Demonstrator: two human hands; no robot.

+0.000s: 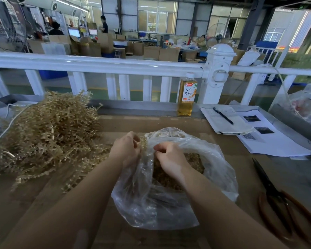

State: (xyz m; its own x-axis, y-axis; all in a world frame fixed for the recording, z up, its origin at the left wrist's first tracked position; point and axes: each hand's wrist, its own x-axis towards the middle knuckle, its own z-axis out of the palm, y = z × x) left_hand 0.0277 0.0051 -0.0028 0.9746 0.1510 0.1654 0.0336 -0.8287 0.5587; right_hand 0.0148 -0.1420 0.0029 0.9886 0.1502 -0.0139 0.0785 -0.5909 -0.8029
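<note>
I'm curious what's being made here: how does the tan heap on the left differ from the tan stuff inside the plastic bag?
The heap is long, branching strands, tangled together; the bag's contents are small loose bits. The heap lies bare on the table and stands tall; the bits sit low inside the clear plastic bag. The left hand pinches one such strand. Both share the same tan colour.

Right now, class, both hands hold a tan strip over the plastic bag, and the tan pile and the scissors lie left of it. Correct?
No. The head view shows the scissors right of the plastic bag, not left. The left hand and right hand hold a tan strip over it, and the tan pile lies left.
</note>
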